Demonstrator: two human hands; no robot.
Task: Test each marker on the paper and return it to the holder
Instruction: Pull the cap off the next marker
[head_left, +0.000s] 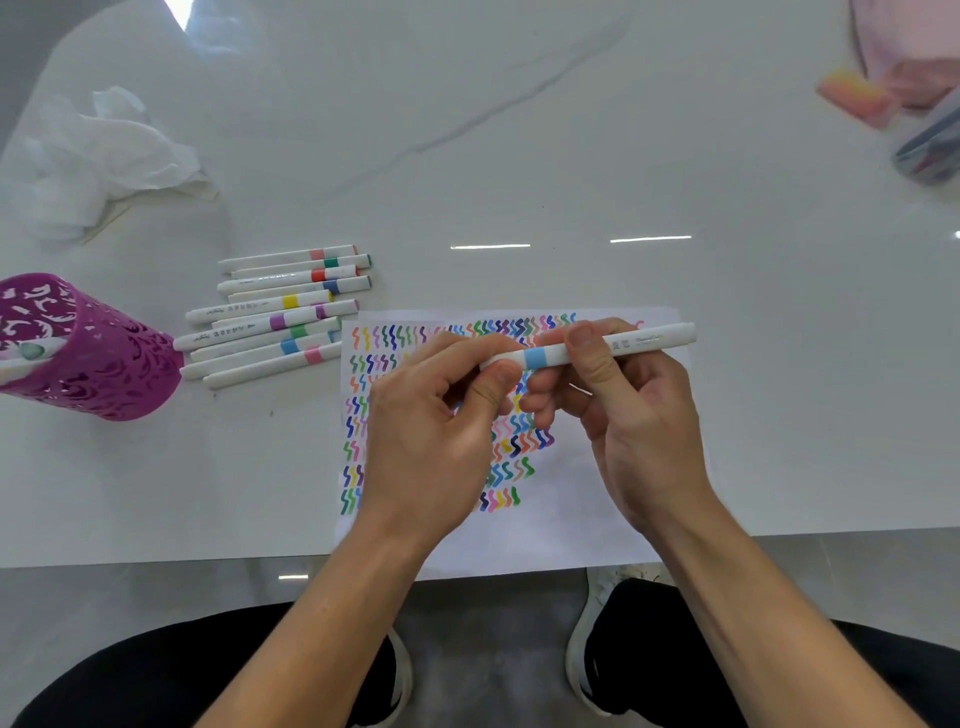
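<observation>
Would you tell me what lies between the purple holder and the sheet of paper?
In the head view, loose markers lie on the table between holder and paper.

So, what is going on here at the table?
A person holds one marker with a light blue band in both hands above the paper. The left hand pinches its cap end and the right hand grips the barrel. I cannot tell whether the cap is coming off or going on. The paper already carries many rows of coloured squiggles. A row of markers lies on the table between the paper and the purple holder, which shows one marker inside.
</observation>
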